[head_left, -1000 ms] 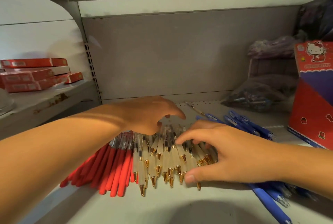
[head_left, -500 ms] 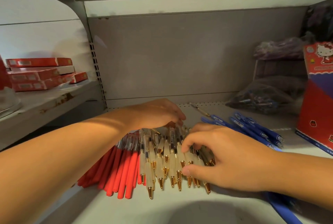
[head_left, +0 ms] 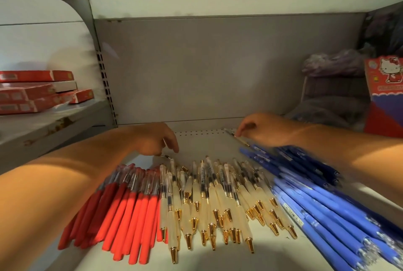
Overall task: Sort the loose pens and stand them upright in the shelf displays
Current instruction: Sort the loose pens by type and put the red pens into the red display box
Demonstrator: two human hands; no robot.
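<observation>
Three sorted rows of pens lie flat on the shelf point(head_left: 205, 140): red pens point(head_left: 128, 216) on the left, cream pens with gold tips point(head_left: 218, 196) in the middle, blue pens point(head_left: 316, 194) on the right. My left hand point(head_left: 157, 140) hangs behind the cream row, its fingers curled down onto a small thin pen tip. My right hand point(head_left: 259, 129) is further back on the right and pinches the end of a single thin loose pen point(head_left: 236, 137) that lies on the shelf.
A red Hello Kitty display box point(head_left: 386, 96) stands at the right, with plastic bags of stock point(head_left: 331, 109) beside and behind it. Flat red boxes point(head_left: 37, 92) are stacked on the neighbouring shelf to the left. The grey back panel point(head_left: 207, 70) closes the shelf behind.
Both hands have lifted off the cream pens. The right hand moved back and right to the lone thin pen; the left drew back behind the row. The cream pens now lie uncovered.
</observation>
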